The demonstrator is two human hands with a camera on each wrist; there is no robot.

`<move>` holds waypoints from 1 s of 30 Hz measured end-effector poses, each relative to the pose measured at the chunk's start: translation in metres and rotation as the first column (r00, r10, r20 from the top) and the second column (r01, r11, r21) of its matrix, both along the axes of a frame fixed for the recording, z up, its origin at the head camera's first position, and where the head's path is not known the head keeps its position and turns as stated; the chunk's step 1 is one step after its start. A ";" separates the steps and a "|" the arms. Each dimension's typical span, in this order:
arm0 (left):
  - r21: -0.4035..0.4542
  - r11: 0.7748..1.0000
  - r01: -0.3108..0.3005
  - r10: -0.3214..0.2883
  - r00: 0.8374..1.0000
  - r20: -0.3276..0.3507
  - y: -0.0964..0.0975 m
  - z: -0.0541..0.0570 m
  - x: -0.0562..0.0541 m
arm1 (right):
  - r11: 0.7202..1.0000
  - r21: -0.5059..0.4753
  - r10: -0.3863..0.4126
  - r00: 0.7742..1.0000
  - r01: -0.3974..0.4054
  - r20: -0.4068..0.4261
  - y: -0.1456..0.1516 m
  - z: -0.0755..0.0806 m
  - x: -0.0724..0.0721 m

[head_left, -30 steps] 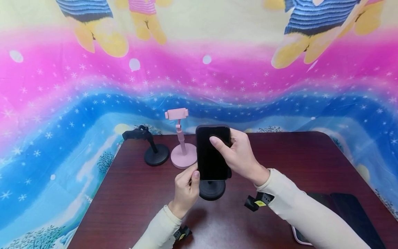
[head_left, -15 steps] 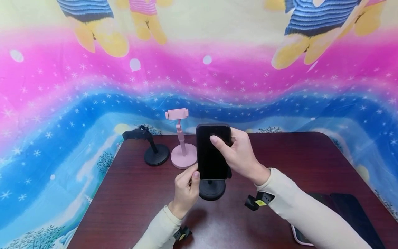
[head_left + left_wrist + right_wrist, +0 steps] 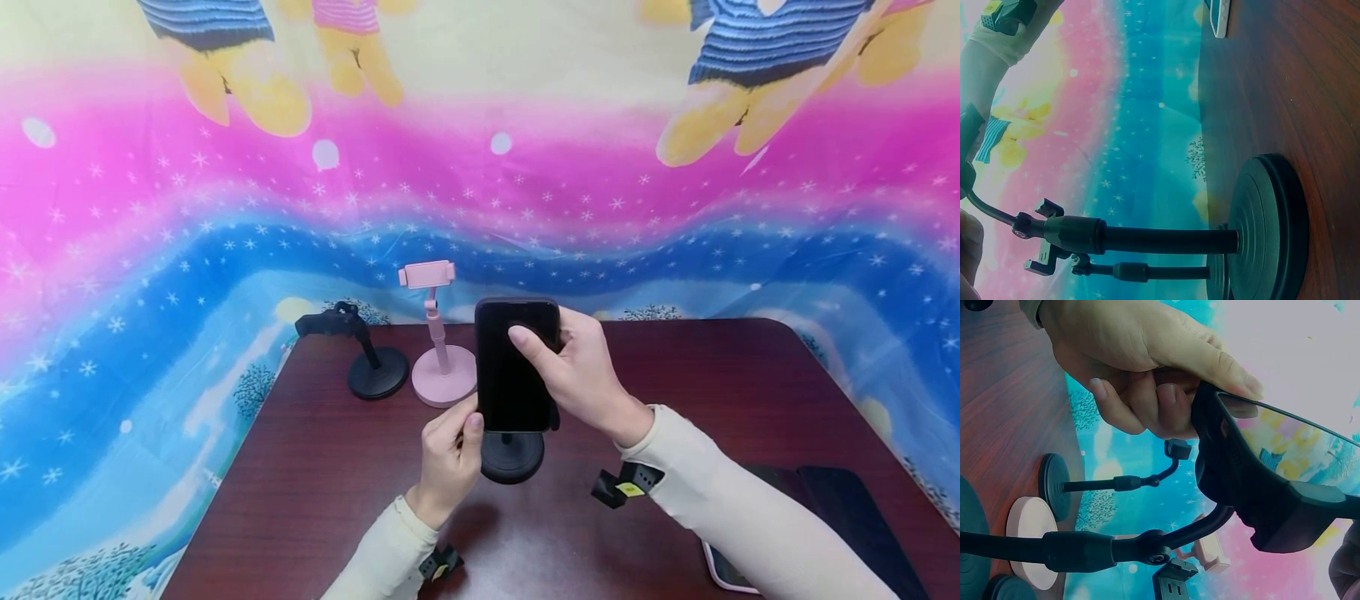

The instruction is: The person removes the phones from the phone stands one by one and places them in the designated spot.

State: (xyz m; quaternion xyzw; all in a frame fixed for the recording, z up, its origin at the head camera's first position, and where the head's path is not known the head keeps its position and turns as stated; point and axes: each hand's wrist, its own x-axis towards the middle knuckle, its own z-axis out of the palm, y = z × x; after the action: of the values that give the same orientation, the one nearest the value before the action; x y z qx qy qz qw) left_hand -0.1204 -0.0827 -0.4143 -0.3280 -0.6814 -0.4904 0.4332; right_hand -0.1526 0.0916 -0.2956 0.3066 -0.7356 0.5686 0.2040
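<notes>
A smartphone [image 3: 510,383] with a dark screen stands upright at the clamp of a black phone stand [image 3: 512,458]. My right hand [image 3: 588,375] grips its right side, thumb across the screen and fingers behind. At the lower left edge, my left hand [image 3: 446,462] pinches the stand's clamp beside the phone; its fingers behind are hidden. In the right wrist view the black clamp [image 3: 1297,519] wraps the phone's edge, and the left fingers [image 3: 1346,565] show darkly at the border. The left wrist view shows the stand's pole [image 3: 1166,240] and round base.
A pink phone stand [image 3: 442,375] and a second black stand [image 3: 378,372] stand behind to the left on the dark wooden table [image 3: 315,500]. Flat dark devices [image 3: 855,508], one with a pale edge, lie at the right under my forearm. A patterned cloth [image 3: 480,192] hangs behind.
The phone has shifted very slightly up and to the right. Both hands keep their holds, and the stand's base stays in place.
</notes>
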 end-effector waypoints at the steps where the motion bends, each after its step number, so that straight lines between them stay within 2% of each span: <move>1: -0.001 1.000 -0.001 0.001 1.000 0.002 0.000 0.000 0.000 | 1.000 -0.001 0.001 1.000 -0.001 -0.001 0.000 0.000 0.000; 30: -0.003 0.999 -0.034 0.034 0.999 -0.007 0.001 0.001 0.002 | 1.000 -0.014 0.010 1.000 -0.011 -0.025 -0.001 0.001 -0.002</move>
State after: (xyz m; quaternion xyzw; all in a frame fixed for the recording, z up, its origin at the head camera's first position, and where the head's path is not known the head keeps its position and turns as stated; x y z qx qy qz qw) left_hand -0.1187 -0.0814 -0.4135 -0.3188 -0.6860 -0.4807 0.4435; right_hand -0.1543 0.0903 -0.2949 0.3161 -0.7274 0.5709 0.2122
